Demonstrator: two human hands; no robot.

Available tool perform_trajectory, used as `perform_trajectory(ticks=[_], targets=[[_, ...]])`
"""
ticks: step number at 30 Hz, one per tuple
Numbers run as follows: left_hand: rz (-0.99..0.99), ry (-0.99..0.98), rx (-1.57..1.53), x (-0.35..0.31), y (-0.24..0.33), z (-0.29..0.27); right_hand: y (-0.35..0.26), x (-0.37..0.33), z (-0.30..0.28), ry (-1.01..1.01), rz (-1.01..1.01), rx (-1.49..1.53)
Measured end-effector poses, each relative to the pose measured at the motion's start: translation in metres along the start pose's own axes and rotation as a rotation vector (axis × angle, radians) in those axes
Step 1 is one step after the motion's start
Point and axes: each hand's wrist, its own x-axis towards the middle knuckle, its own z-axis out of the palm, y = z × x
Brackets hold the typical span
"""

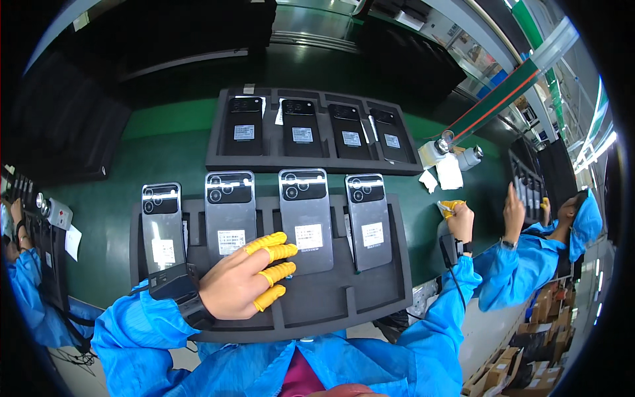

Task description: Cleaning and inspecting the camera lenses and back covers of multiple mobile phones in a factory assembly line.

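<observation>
Four grey smartphones lie in a row across the near black foam tray (311, 317), labels up: the far left phone (162, 225), the second phone (230, 205), the third phone (304, 231) and the far right phone (368, 225). My left hand (241, 281), with yellow finger cots, is spread open over the tray. Its fingertips reach the second phone's lower edge and come close to the third; whether they touch cannot be made out. To the right of the tray, my right hand (461, 221) is closed, pinching a small whitish piece, partly hidden by its yellow-covered fingers.
Behind lies another foam tray (278, 162) with several black phones. White wipes (450, 173) and two dispenser bottles (433, 152) stand at its right. Another bottle (59, 213) is far left. A co-worker in blue (529, 264) works at the right; another person's sleeve (26, 284) shows left.
</observation>
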Motion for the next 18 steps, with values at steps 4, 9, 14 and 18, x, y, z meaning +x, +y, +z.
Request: perform_trajectory(ticks=[4, 9, 14, 18], targets=[[-0.011, 0.049, 0.015, 0.002, 0.0, -0.001, 0.003, 0.005, 0.009, 0.081, -0.095, 0.027], [-0.029, 0.066, 0.024, 0.0, -0.002, 0.001, 0.002, 0.006, 0.009, -0.026, -0.127, 0.03], [-0.026, 0.081, 0.044, 0.001, -0.001, -0.001, -0.015, -0.007, -0.013, -0.109, -0.167, -0.011], [-0.009, 0.096, 0.055, 0.0, -0.001, -0.001, -0.085, -0.02, -0.05, -0.026, -0.118, 0.142]])
